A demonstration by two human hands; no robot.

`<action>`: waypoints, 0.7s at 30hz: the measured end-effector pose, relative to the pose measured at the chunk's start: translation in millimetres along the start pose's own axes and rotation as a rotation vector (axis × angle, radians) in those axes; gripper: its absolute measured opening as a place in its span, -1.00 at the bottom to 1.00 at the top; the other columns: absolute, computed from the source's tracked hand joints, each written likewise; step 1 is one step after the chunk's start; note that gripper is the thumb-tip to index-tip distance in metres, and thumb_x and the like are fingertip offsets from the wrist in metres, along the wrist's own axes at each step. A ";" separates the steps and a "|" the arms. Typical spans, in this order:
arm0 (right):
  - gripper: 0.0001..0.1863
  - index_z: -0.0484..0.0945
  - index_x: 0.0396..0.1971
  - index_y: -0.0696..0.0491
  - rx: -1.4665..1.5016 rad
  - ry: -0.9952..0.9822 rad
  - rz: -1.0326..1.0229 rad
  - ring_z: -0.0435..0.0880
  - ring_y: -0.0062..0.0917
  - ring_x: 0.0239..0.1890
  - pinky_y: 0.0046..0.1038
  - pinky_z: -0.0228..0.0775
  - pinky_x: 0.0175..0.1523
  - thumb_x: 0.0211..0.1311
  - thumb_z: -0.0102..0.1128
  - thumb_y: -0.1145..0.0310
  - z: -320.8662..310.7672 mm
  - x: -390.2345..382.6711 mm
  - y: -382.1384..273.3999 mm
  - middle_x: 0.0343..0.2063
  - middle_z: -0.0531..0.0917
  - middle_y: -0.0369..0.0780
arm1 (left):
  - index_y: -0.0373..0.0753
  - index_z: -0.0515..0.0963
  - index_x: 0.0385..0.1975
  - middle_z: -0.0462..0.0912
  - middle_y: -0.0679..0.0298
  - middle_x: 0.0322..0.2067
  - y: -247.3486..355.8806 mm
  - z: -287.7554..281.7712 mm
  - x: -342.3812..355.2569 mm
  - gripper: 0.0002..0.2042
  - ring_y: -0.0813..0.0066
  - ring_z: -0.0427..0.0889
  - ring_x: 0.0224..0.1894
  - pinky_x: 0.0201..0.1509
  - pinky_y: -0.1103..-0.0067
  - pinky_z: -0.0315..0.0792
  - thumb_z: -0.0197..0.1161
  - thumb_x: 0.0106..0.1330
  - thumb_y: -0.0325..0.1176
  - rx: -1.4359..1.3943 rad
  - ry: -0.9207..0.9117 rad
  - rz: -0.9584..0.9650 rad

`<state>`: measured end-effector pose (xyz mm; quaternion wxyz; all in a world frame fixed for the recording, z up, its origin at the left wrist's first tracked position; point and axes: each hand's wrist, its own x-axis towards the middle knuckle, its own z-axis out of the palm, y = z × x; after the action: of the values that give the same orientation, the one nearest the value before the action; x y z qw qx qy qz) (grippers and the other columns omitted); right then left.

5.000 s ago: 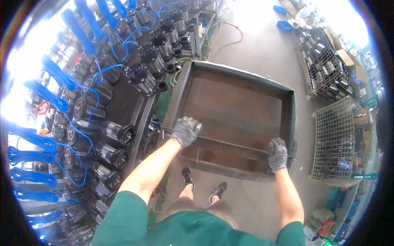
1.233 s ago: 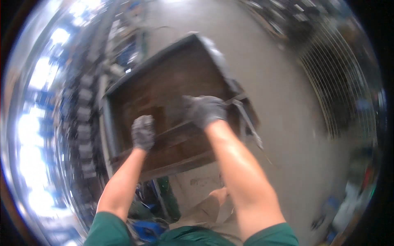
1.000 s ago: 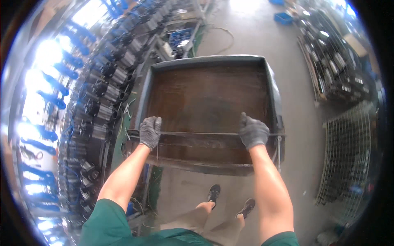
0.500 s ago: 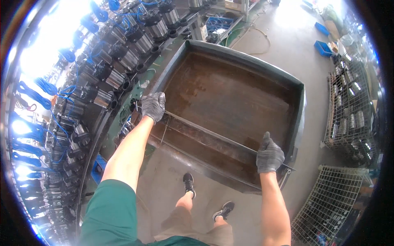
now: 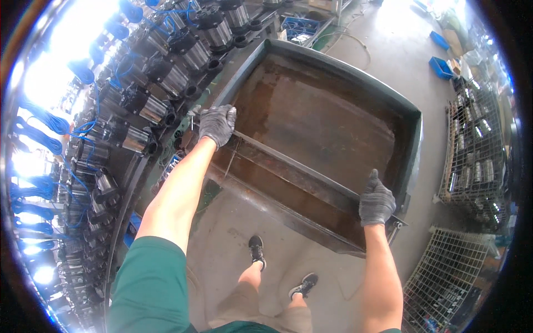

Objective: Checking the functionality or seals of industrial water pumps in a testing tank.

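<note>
We have a rust-brown rectangular metal tray (image 5: 327, 122) on our far side, probably heavy, stiff, not fragile. Left grey-gloved hand (image 5: 217, 125), right grey-gloved hand (image 5: 377, 202): both grips clasp its dark straight metal crossbar (image 5: 294, 164) near the ends, sensible spots.

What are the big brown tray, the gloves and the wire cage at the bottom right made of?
The tray looks like steel, dull along the rim; its blotchy brown floor suggests rust. The gloves look like soft dull-grey fabric, perhaps coated, since they crease around the fingers. The wire cage is probably metal, pale and dull, judging by its thin crossing rods.
</note>
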<state>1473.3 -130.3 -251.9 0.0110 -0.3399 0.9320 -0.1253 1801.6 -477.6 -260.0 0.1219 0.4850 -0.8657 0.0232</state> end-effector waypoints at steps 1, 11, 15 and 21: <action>-0.34 0.79 -0.29 -0.09 -0.015 -0.037 0.024 0.74 0.02 -0.34 0.02 0.56 -0.18 0.66 -0.26 -0.18 0.2 1.0 -0.8 -0.45 0.73 0.01 | -0.10 0.66 -0.11 0.78 0.13 -0.09 0.0 0.0 4.4 -0.61 0.03 0.68 0.08 0.22 0.07 0.38 -0.12 0.64 -0.06 0.010 -0.011 0.003; -0.28 0.82 -0.17 -0.06 -0.086 -0.066 0.129 0.75 0.06 -0.30 0.06 0.55 -0.13 0.64 -0.29 -0.25 10.9 10.6 -11.7 -0.42 0.73 0.09 | -0.12 0.63 -0.13 0.77 0.16 -0.15 -4.2 2.5 44.9 -0.63 0.06 0.70 -0.01 0.15 0.09 0.39 -0.11 0.64 -0.06 0.021 -0.153 0.061; -0.29 0.83 -0.19 -0.07 -0.037 -0.011 0.140 0.74 0.07 -0.31 0.04 0.55 -0.14 0.61 -0.24 -0.28 15.6 11.8 -13.3 -0.42 0.73 0.10 | -0.06 0.65 -0.22 0.79 0.17 -0.18 -5.8 3.7 52.9 -0.60 0.12 0.72 -0.04 0.21 0.12 0.39 -0.13 0.63 -0.04 0.013 -0.144 0.072; -0.26 0.84 -0.20 -0.07 -0.012 0.032 0.135 0.74 0.06 -0.32 0.01 0.54 -0.16 0.60 -0.24 -0.31 13.7 8.5 -6.9 -0.44 0.73 0.08 | -0.09 0.62 -0.14 0.77 0.16 -0.15 -2.6 -3.4 40.4 -0.61 0.10 0.69 0.00 0.20 0.10 0.36 -0.13 0.64 -0.02 0.007 -0.211 0.055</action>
<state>1472.5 -143.9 -262.9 0.0025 -0.2741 0.9537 -0.1239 1784.2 -512.1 -247.4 0.0277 0.4613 -0.8865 -0.0216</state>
